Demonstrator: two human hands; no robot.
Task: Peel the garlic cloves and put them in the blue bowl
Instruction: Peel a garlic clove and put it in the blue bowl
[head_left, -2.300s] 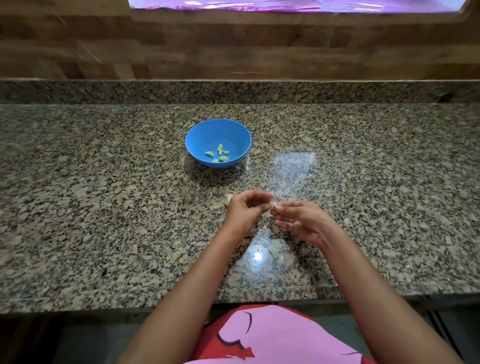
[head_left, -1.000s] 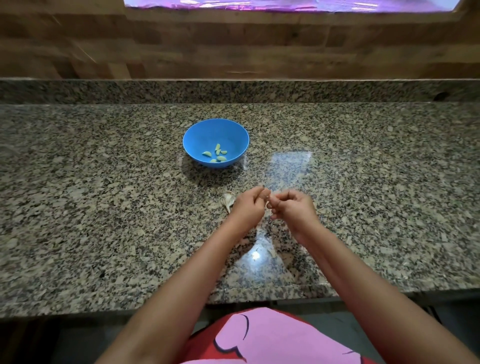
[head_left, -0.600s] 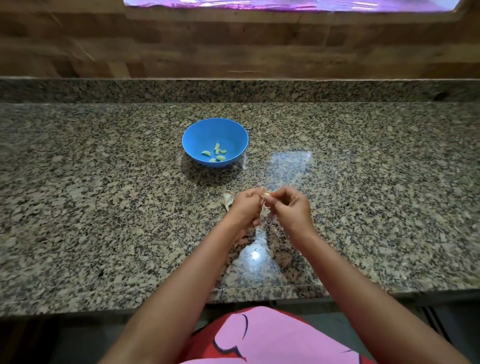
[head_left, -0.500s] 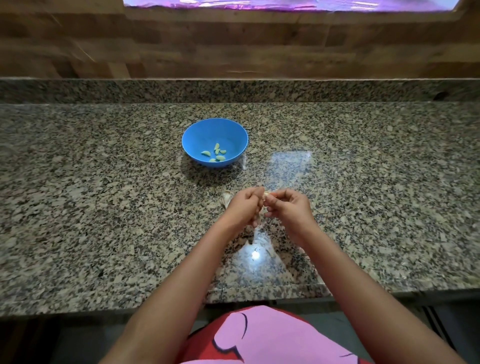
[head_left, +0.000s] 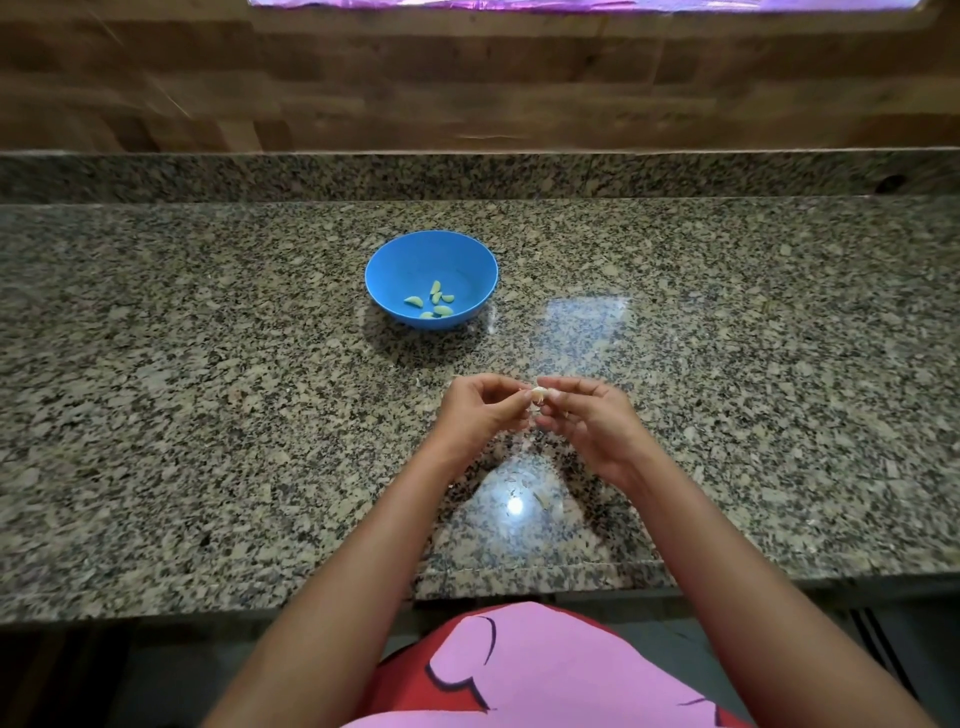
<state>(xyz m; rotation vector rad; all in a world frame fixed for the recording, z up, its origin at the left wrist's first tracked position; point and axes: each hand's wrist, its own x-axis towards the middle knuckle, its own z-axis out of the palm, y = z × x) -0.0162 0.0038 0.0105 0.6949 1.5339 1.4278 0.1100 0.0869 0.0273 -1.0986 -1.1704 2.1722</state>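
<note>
A blue bowl stands on the granite counter beyond my hands, with several peeled garlic cloves lying in its bottom. Closer to me, my left hand and my right hand meet fingertip to fingertip over the counter. Together they pinch one small pale garlic clove, which shows only partly between the fingers. Both hands have curled fingers.
Small bits of garlic skin lie on the counter under my wrists, near a bright light reflection. The counter's front edge runs just before my body. A granite upstand and a wooden wall close the back.
My hands have stayed together on the clove, turning it slightly. The loose garlic piece seen left of my left hand earlier is now hidden behind it.
</note>
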